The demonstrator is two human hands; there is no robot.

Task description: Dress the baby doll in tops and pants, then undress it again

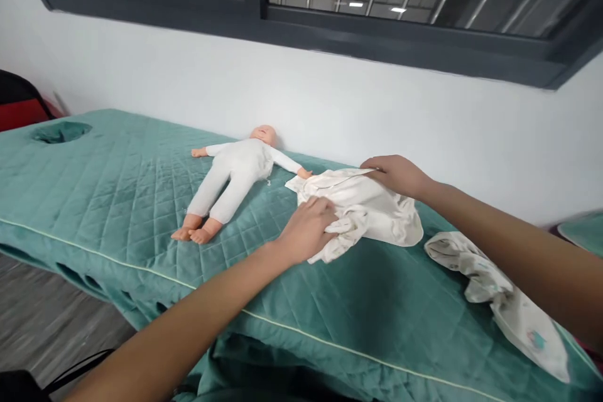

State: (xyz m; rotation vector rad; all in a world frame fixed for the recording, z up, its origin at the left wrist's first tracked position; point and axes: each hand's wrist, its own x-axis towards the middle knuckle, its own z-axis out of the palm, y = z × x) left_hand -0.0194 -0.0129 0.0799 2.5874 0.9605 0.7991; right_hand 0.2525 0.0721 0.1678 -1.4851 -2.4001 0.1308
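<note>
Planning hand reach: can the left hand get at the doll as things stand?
Likely yes: only bare green cover shows between the left hand and the legs of the doll. But that hand grips the white cloth, so it would probably need to let go first.

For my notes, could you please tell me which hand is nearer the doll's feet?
Left. The left hand is on the white cloth, to the right of the doll's feet; the right hand is farther right, at the cloth's far edge.
</note>
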